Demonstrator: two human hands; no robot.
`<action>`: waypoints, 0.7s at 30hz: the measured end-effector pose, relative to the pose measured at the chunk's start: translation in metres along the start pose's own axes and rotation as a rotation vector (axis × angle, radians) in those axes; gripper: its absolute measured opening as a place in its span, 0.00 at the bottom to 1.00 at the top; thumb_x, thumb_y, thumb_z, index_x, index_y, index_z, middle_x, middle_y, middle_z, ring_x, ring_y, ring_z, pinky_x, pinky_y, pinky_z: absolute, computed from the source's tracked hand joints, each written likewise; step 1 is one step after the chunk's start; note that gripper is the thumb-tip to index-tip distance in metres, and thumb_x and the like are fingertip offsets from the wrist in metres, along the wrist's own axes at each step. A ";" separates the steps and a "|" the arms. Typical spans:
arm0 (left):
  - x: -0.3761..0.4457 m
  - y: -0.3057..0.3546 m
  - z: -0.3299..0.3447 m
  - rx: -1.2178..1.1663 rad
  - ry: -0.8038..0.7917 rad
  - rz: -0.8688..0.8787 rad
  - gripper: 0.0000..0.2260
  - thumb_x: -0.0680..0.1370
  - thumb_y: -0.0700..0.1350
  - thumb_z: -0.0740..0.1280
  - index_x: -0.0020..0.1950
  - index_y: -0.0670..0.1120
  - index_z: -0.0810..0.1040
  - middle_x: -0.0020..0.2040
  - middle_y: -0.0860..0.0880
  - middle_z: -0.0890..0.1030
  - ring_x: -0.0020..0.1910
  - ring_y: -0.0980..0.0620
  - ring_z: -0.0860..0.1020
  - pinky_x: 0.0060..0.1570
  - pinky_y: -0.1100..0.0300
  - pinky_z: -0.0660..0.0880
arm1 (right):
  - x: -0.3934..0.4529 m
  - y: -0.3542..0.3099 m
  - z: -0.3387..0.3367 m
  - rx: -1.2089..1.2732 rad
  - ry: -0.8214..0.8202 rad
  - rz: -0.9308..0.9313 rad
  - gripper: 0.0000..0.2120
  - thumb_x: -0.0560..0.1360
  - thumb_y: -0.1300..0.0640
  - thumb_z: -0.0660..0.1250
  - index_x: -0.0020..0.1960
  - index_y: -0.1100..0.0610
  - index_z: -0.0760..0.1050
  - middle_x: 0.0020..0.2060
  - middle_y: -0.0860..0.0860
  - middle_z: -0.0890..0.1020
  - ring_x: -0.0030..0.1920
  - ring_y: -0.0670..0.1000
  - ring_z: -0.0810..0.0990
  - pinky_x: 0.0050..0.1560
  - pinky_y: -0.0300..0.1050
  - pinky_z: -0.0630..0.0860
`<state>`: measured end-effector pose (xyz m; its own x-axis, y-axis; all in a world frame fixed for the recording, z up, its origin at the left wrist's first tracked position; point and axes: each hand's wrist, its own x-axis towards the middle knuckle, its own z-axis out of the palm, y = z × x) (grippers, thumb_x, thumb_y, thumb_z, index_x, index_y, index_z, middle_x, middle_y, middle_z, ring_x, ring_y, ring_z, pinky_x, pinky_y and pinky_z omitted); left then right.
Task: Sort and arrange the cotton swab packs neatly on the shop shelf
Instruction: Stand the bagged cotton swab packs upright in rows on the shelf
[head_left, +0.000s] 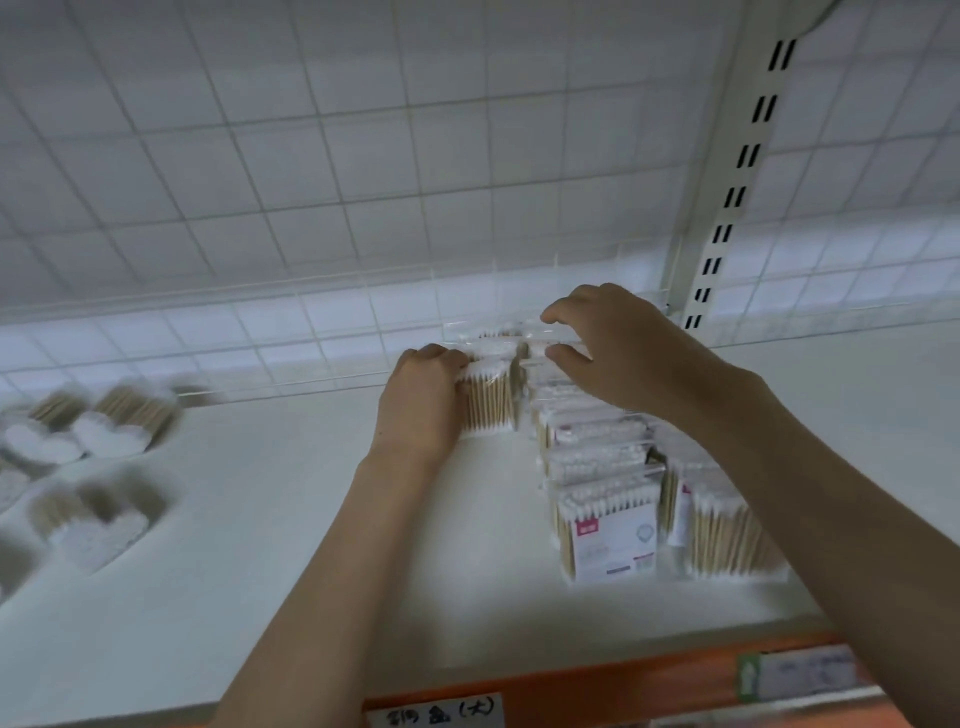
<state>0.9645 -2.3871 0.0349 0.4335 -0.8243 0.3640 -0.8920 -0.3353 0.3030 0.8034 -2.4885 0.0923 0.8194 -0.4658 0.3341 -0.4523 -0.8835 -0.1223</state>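
On the white shelf (311, 519), a row of clear cotton swab packs (608, 530) with wooden sticks and pink labels runs from the front right toward the back. My left hand (421, 400) grips an upright pack (491, 400) at the back, beside the row's far end. My right hand (613, 343) reaches over the row's rear packs (519, 335), thumb and fingers curled on their tops. A second pack (722, 535) stands to the right of the front one, partly behind my right forearm.
Several loose swab packs (98, 426) lie blurred at the shelf's left. A white wire grid (363, 156) backs the shelf, with a slotted upright post (727, 197) at right. An orange front strip (597, 680) carries price labels (436, 712).
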 end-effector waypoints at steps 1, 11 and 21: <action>0.003 0.001 0.000 -0.012 0.002 0.000 0.17 0.75 0.33 0.62 0.62 0.45 0.76 0.57 0.45 0.77 0.57 0.44 0.72 0.54 0.54 0.71 | -0.004 0.000 -0.001 0.016 0.007 0.008 0.18 0.78 0.54 0.60 0.67 0.58 0.69 0.61 0.53 0.75 0.61 0.52 0.70 0.57 0.41 0.65; 0.017 0.006 0.001 0.001 -0.093 0.015 0.17 0.77 0.36 0.60 0.65 0.45 0.74 0.65 0.46 0.72 0.60 0.44 0.72 0.57 0.53 0.72 | -0.019 -0.006 0.001 0.087 0.016 0.063 0.18 0.79 0.51 0.59 0.67 0.55 0.68 0.60 0.50 0.75 0.63 0.51 0.68 0.55 0.39 0.62; 0.024 0.011 -0.002 0.131 -0.144 -0.019 0.16 0.76 0.40 0.60 0.64 0.43 0.72 0.59 0.45 0.76 0.58 0.43 0.72 0.57 0.54 0.69 | -0.027 -0.028 0.008 0.158 0.029 0.083 0.18 0.78 0.50 0.59 0.66 0.54 0.69 0.60 0.49 0.75 0.62 0.49 0.69 0.57 0.39 0.62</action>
<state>0.9651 -2.4094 0.0487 0.4363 -0.8708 0.2267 -0.8968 -0.4003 0.1884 0.7966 -2.4518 0.0793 0.7702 -0.5374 0.3435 -0.4547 -0.8403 -0.2952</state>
